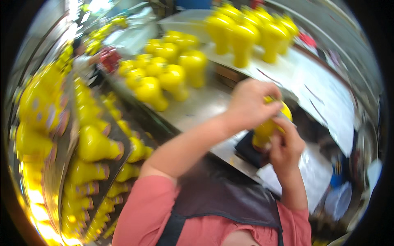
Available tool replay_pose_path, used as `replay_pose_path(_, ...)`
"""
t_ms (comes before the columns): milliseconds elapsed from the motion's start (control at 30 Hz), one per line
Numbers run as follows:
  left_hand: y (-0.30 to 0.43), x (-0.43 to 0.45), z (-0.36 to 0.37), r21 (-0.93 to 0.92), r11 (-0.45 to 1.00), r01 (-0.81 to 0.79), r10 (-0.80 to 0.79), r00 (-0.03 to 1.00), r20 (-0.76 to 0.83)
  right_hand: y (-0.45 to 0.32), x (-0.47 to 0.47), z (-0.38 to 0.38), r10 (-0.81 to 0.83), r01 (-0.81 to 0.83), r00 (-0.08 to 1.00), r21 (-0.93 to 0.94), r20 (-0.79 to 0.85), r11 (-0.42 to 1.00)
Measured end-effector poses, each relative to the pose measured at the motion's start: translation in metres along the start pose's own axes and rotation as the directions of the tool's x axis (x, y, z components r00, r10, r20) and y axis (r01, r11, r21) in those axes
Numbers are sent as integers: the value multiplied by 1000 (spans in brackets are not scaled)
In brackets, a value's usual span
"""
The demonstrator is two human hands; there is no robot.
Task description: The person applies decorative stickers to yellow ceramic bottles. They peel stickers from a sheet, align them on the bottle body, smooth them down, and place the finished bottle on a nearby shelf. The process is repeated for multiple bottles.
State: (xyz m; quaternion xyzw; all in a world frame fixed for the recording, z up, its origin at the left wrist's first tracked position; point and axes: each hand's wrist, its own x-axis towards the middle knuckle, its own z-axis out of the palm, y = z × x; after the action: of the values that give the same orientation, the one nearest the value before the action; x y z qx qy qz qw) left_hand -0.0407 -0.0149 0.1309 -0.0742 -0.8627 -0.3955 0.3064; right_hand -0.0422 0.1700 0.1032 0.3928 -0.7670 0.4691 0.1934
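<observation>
A glossy yellow piece [263, 132], with a rounded top and a narrower lower part, stands over a dark block [249, 149] on the bench before me. My left hand [257, 103] reaches across from the left, its fingertips pinched at the top of the piece. From the right, my right hand [286, 143] holds the piece by its side, thumb and fingers bent around it. Both hands are close together, and blur hides exactly what the fingertips grip. The underside of the piece is partly hidden.
Several similar yellow pieces [174, 75] stand on the bench to the left, more [246, 33] on a white surface beyond. Racks of yellow pieces [95, 144] fill the left side. White sheets [329, 107] lie to the right. Another person [84, 63] is at the far left.
</observation>
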Motion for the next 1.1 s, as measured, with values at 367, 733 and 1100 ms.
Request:
replay_pose_path(367, 65, -71, -89, 150, 986, -70, 112, 951, -290, 8, 45, -22, 252, -385, 921, 597, 298, 704)
replay_pose_path(733, 234, -142, -281, 311, 939, 144, 164, 609, -776, 15, 92, 16, 192, -471, 876, 703, 442, 532)
replay_pose_path(1100, 322, -235, -456, 485, 238, 842, 359, 388, -849, 44, 119, 49, 198, -545, 831, 688, 520, 479)
